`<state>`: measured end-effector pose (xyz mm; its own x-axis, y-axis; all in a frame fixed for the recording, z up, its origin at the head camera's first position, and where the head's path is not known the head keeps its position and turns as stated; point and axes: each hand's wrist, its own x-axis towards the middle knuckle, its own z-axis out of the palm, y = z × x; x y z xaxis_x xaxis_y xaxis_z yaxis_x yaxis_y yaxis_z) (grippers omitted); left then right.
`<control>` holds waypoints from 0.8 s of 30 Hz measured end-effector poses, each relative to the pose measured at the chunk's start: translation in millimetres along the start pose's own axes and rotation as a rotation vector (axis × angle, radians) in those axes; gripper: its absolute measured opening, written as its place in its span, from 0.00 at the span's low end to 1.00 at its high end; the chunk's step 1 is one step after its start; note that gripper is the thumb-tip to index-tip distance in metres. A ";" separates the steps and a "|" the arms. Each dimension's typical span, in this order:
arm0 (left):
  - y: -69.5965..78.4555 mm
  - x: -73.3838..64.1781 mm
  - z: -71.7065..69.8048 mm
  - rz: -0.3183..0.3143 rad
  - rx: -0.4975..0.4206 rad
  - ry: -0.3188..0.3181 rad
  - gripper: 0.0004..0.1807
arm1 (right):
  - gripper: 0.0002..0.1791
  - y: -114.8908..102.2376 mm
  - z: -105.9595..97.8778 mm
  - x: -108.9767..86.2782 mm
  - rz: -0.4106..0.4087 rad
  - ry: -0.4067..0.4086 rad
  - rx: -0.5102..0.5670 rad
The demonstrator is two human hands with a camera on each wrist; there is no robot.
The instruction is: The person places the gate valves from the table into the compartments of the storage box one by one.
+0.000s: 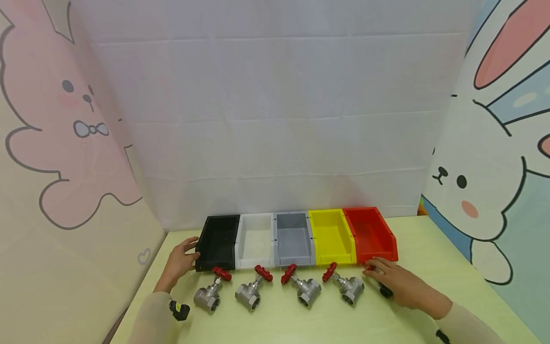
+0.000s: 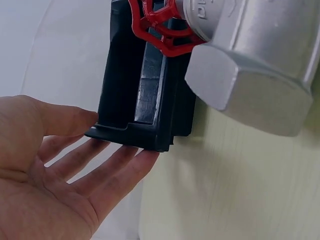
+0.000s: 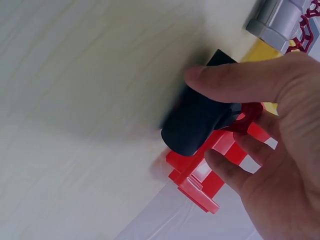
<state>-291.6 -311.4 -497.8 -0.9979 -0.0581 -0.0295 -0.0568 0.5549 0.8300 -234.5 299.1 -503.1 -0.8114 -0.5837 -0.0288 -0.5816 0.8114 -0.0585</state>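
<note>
My left hand is at the left side of a black bin. In the left wrist view its thumb lies at the bin's rim, and the fairly straight fingers touch the outer wall. At the front of the red bin, my right hand holds a black valve with a red handwheel. The thumb lies across the valve's black body, while the fingers are on the handwheel side. From the head, the hand hides much of this valve.
Several steel valves with red handwheels, among them the leftmost valve and the rightmost valve, lie in a row before the bins. White, grey and yellow bins stand between the black and red ones. A white backdrop rises behind.
</note>
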 end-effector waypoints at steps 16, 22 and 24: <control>0.8 5.9 -1.6 -0.046 -0.010 -0.036 0.31 | 0.42 -1.9 5.8 -2.9 -0.026 0.020 -0.089; 1.4 4.6 -2.3 -0.049 -0.025 -0.059 0.30 | 0.41 -0.4 7.8 -2.3 -0.045 0.034 -0.110; 1.0 4.7 -2.1 -0.050 -0.028 -0.062 0.30 | 0.41 -0.2 7.6 -2.2 -0.049 0.035 -0.111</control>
<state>-296.3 -312.9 -495.9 -0.9939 -0.0332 -0.1048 -0.1065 0.5294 0.8417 -232.2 300.0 -510.6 -0.7824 -0.6228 0.0065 -0.6217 0.7815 0.0522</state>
